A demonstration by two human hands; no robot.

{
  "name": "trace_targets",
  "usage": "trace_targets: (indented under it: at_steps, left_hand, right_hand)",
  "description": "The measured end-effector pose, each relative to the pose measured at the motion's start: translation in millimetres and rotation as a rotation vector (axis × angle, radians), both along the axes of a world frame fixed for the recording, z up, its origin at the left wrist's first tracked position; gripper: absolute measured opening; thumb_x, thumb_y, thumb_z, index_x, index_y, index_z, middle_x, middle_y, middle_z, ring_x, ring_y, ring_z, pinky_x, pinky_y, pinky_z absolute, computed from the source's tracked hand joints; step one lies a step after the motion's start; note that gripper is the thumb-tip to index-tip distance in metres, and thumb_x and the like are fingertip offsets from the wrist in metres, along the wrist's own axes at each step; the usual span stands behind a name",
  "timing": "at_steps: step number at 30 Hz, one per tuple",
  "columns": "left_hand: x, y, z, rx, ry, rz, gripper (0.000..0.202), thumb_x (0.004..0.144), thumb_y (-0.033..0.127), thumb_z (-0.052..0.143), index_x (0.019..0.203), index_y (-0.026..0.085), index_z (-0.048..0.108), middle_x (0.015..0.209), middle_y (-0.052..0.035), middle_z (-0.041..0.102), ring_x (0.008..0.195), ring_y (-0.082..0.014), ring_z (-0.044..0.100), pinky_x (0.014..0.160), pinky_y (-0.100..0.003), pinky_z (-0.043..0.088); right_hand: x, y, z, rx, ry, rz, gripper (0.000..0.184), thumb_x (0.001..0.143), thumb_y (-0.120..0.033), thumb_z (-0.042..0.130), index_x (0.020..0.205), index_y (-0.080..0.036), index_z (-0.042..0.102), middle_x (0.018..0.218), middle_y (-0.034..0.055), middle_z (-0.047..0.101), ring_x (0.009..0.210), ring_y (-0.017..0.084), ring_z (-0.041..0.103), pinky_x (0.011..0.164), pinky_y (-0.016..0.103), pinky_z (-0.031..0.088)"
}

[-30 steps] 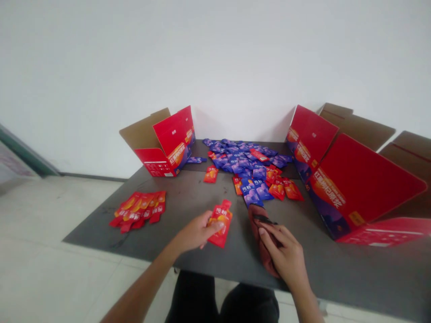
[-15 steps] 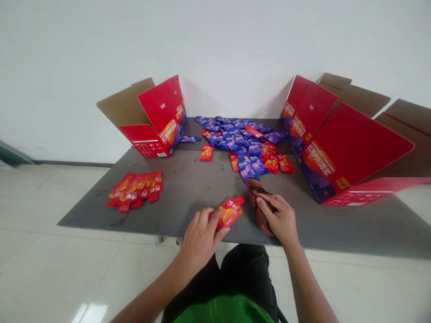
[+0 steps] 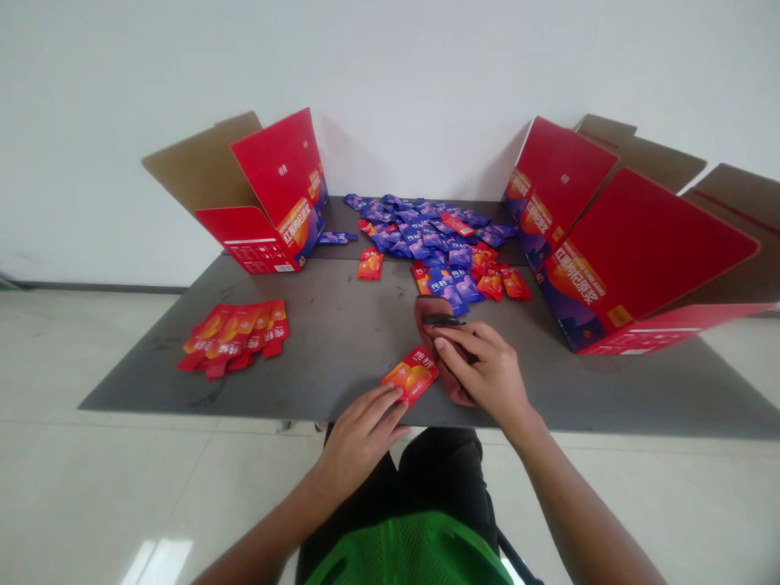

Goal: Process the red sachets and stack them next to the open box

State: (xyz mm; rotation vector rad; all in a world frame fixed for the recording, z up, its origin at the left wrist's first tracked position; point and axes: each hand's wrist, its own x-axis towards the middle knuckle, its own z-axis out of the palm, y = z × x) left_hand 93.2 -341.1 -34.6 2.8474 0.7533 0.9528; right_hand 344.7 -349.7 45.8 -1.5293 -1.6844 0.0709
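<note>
My left hand [image 3: 369, 426] holds a red pouch [image 3: 415, 375] with orange fruit printed on it, fingers over its lower end, near the table's front edge. A brown cloth [image 3: 458, 388] with a dark edge is pinched in my right hand [image 3: 487, 370]. The cloth lies against the pouch's upper right side, and the pouch's spout end is hidden there. To the left lies an overlapping batch of red pouches [image 3: 235, 335]. Beyond my hands spreads a heap of purple pouches [image 3: 420, 231] with several red ones among them.
An open red carton [image 3: 262, 231] stands at the back left of the grey table [image 3: 329, 341]. More open red cartons [image 3: 609, 268] stand in a row on the right. A single red pouch [image 3: 370, 264] lies in front of the heap. A white wall is behind.
My right hand has brought the cloth leftward onto the pouch's upper right side, covering the spout that showed before. My left hand keeps the red pouch. The view has shifted slightly.
</note>
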Motion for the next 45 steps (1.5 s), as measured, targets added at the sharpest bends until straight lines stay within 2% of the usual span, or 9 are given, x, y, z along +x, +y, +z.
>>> trace_targets:
  at_steps: [6, 10, 15, 18, 23, 31, 34, 39, 45]
  left_hand:
    - [-0.7, 0.9, -4.9, -0.031, 0.016, -0.047, 0.022, 0.104, 0.025, 0.057, 0.116, 0.020, 0.074, 0.112, -0.0070, 0.077, 0.113, -0.0234, 0.070, 0.101, -0.041, 0.060]
    - [-1.3, 5.2, -8.5, 0.007, -0.014, -0.059, 0.030, 0.103, 0.030, 0.062, 0.130, 0.020, 0.069, 0.124, -0.0082, 0.075, 0.120, -0.0242, 0.067, 0.099, -0.041, 0.060]
    - [-0.4, 5.9, -8.1, 0.006, -0.021, -0.068, 0.024, 0.102, 0.029, 0.063, 0.123, 0.019, 0.072, 0.122, -0.0078, 0.076, 0.119, -0.0247, 0.068, 0.097, -0.041, 0.061]
    - [0.1, 3.3, -8.1, -0.002, -0.031, -0.070, 0.026, 0.103, 0.027, 0.061, 0.125, 0.018, 0.070, 0.121, -0.0072, 0.076, 0.117, -0.0238, 0.068, 0.097, -0.041, 0.061]
    - [0.5, 1.4, -7.5, -0.043, -0.030, -0.071, 0.022, 0.105, 0.021, 0.055, 0.116, 0.018, 0.073, 0.110, -0.0060, 0.077, 0.106, -0.0220, 0.070, 0.095, -0.038, 0.061]
    - [0.1, 4.1, -7.1, -0.031, -0.061, -0.085, 0.026, 0.105, 0.026, 0.057, 0.126, 0.018, 0.070, 0.118, -0.0055, 0.076, 0.114, -0.0213, 0.068, 0.098, -0.037, 0.061]
    - [-0.2, 2.8, -8.8, -0.046, -0.057, -0.079, 0.027, 0.104, 0.025, 0.058, 0.128, 0.018, 0.069, 0.120, -0.0060, 0.075, 0.116, -0.0216, 0.067, 0.100, -0.038, 0.059]
    - [-0.7, 1.8, -11.2, -0.097, -0.019, -0.086, 0.020, 0.104, 0.023, 0.058, 0.117, 0.019, 0.073, 0.109, -0.0060, 0.076, 0.105, -0.0225, 0.068, 0.092, -0.040, 0.061]
    - [-0.1, 4.4, -8.4, -0.034, -0.084, -0.093, 0.026, 0.105, 0.026, 0.057, 0.125, 0.016, 0.069, 0.120, -0.0057, 0.075, 0.115, -0.0222, 0.066, 0.098, -0.039, 0.060]
  right_hand:
    - [-50.5, 5.4, -27.7, -0.110, -0.340, 0.261, 0.026, 0.103, -0.042, 0.056, 0.114, -0.034, 0.078, 0.098, 0.0034, 0.070, 0.092, 0.017, 0.064, 0.079, 0.028, 0.053]
    - [-18.2, 27.2, -36.8, -0.143, -0.390, 0.204, 0.029, 0.104, -0.041, 0.054, 0.123, -0.033, 0.075, 0.104, 0.0049, 0.070, 0.099, 0.018, 0.063, 0.085, 0.030, 0.053]
    - [25.7, 46.1, -18.7, -0.116, -0.506, 0.023, 0.028, 0.103, -0.041, 0.056, 0.116, -0.029, 0.078, 0.101, 0.0072, 0.070, 0.096, 0.021, 0.061, 0.082, 0.032, 0.051]
    - [5.5, 31.2, -10.6, -0.045, -0.451, -0.003, 0.029, 0.103, -0.040, 0.056, 0.122, -0.029, 0.076, 0.105, 0.0072, 0.069, 0.096, 0.021, 0.061, 0.085, 0.034, 0.051]
    - [-44.3, 7.5, -28.0, -0.112, -0.410, 0.269, 0.027, 0.104, -0.040, 0.055, 0.120, -0.034, 0.075, 0.101, 0.0034, 0.069, 0.094, 0.018, 0.063, 0.079, 0.030, 0.052]
    - [23.5, 52.5, -22.5, -0.119, -0.550, 0.017, 0.030, 0.103, -0.042, 0.055, 0.116, -0.028, 0.078, 0.101, 0.0075, 0.069, 0.095, 0.021, 0.061, 0.081, 0.032, 0.051]
    - [1.2, 37.4, -13.1, -0.059, -0.498, 0.011, 0.030, 0.104, -0.041, 0.055, 0.121, -0.029, 0.076, 0.103, 0.0070, 0.069, 0.094, 0.021, 0.060, 0.082, 0.033, 0.050]
    - [-51.7, 10.4, -28.7, -0.113, -0.414, 0.294, 0.029, 0.104, -0.040, 0.054, 0.122, -0.032, 0.075, 0.101, 0.0045, 0.069, 0.093, 0.018, 0.061, 0.080, 0.030, 0.052]
    - [15.1, 48.9, -31.1, -0.140, -0.527, 0.071, 0.028, 0.102, -0.040, 0.058, 0.117, -0.027, 0.078, 0.101, 0.0077, 0.069, 0.096, 0.021, 0.061, 0.081, 0.032, 0.051]
